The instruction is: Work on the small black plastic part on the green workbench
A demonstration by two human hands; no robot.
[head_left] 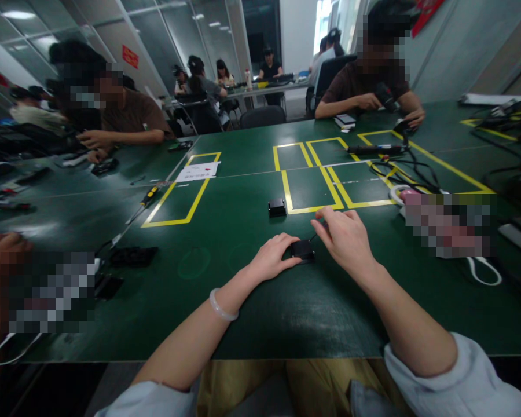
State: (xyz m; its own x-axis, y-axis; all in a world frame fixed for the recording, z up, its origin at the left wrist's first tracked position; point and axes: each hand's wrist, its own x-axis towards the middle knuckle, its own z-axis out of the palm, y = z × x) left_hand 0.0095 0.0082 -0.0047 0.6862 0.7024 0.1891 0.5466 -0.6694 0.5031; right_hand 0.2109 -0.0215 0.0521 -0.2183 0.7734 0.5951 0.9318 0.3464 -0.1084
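A small black box-shaped part (303,250) lies on the green tabletop in front of me. My left hand (274,256), with a pale bracelet at the wrist, grips its left side between thumb and fingers. Just right of the part, my right hand (346,236) is raised with fingers pinched. A thin dark piece (313,236) runs from the part's upper edge to my right fingertips; whether it is a cable or a tool I cannot tell. Another small black block (276,207) sits farther back, apart from both hands.
Yellow tape frames (312,209) mark the green table (243,324). A power screwdriver (375,149) and black cables (417,174) lie back right. Blurred-out items with white straps (488,278) are right and left. A yellow-black screwdriver (149,196) lies left. Co-workers sit opposite; another person's hand (2,249) shows at left.
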